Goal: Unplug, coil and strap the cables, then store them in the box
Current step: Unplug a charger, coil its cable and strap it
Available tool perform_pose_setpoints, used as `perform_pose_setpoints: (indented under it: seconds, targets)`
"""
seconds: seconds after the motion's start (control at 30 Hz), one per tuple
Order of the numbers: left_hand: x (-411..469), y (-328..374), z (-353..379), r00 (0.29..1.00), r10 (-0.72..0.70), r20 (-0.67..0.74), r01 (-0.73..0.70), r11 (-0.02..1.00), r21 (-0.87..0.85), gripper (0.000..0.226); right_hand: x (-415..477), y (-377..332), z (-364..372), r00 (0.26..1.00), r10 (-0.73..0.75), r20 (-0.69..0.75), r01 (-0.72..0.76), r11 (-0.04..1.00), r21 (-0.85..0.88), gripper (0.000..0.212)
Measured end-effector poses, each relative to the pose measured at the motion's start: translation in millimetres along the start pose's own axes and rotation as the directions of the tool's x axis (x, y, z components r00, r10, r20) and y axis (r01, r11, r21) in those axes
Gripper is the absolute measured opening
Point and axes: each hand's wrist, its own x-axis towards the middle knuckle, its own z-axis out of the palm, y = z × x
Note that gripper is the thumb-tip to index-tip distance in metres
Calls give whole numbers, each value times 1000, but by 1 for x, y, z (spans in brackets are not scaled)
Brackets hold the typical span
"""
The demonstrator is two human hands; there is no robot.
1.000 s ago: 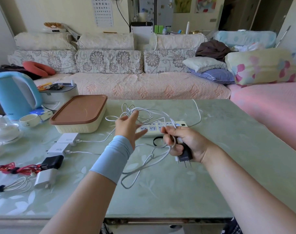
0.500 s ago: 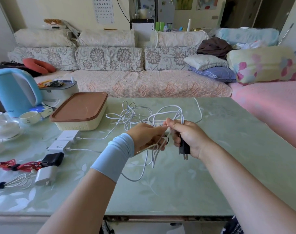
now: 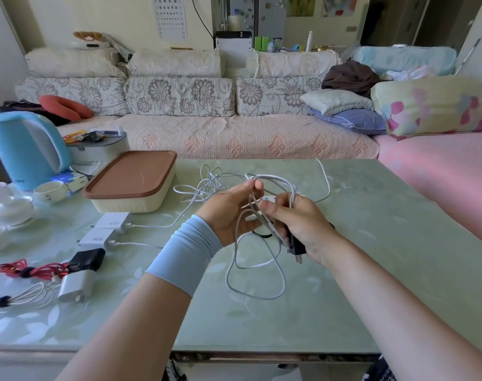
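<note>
Right of the lidded box [image 3: 132, 185], I have both hands close together above the table [image 3: 371, 243]. My left hand [image 3: 228, 213] pinches the top of the white cable [image 3: 256, 270] between thumb and fingers. My right hand [image 3: 303, 224] is curled round the cable's loops and the black plug [image 3: 296, 247]. The loose loops hang below both hands, nearer me than the box.

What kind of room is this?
Most likely a home living room: a long sofa with floral back cushions, loose pillows at one end, and a low table in front carrying a blue electric kettle.
</note>
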Motion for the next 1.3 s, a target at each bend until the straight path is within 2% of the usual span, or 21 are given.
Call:
perform_pose_setpoints:
  seconds: [0.1,0.2,0.3,0.43,0.5,0.6,0.7,0.77,0.83,0.93,0.97,1.0,1.07,1.1,1.13,1.2,1.23,1.3]
  targets:
    - [0,-3,0,999,-45,9,45,997,58,29,-1,-1,2,1000,5,27,-4,1000,-29,47]
    - [0,-7,5,1000,-17,-12,19,991,136,26,-4,-1,2,992,19,124,-7,996,-93,39]
    - [-1,-9,8,1000,6,2,-7,978,207,26,-5,0,1,987,69,143,-47,988,-148,28]
    - [-2,-5,0,999,39,6,-38,913,407,30,-2,-5,-5,980,129,150,-134,991,22,17]
    - [-4,-3,-4,1000,21,4,-21,871,492,29,0,-5,-8,983,144,114,-152,986,71,19]
    - [-8,1,-9,999,51,-4,-36,752,658,14,0,-5,-9,984,178,21,-179,979,94,41]
    - [-9,10,-28,994,109,0,-64,587,807,18,3,-12,-11,975,204,-84,-175,948,267,48]
    - [-12,19,-47,999,47,-26,-1,493,870,27,9,-17,-20,970,196,-146,-106,875,472,43]
    - [-20,26,-63,994,-86,-72,101,405,909,31,12,-21,-30,973,162,-166,-45,834,550,35]
    - [-29,23,-67,956,-271,-116,226,423,877,30,10,-17,-31,986,110,-122,-46,898,438,31]
    - [-29,20,-64,958,-259,-121,222,410,884,35,9,-16,-27,991,92,-96,-48,919,391,29]
    - [-27,18,-61,973,-197,-121,185,352,918,40,7,-15,-22,995,73,-71,-44,936,349,27]
    - [-22,17,-49,997,-10,-80,80,238,968,49,4,-17,-13,998,38,-49,-24,965,260,24]
    - [-19,17,-42,996,67,-50,31,268,963,51,3,-19,-8,999,24,-47,-13,976,217,24]
    - [-17,16,-35,994,103,-31,-11,380,925,50,2,-20,-5,999,13,-44,-5,983,181,25]
    - [-18,12,-19,996,89,11,-65,628,775,35,2,-20,-1,999,6,-32,-2,991,136,28]
    - [-17,8,-13,997,70,41,-78,696,714,26,1,-20,0,1000,4,-21,-1,993,119,30]
    - [-14,-1,-5,994,45,99,-101,716,691,20,1,-19,1,1000,-9,-10,10,996,84,34]
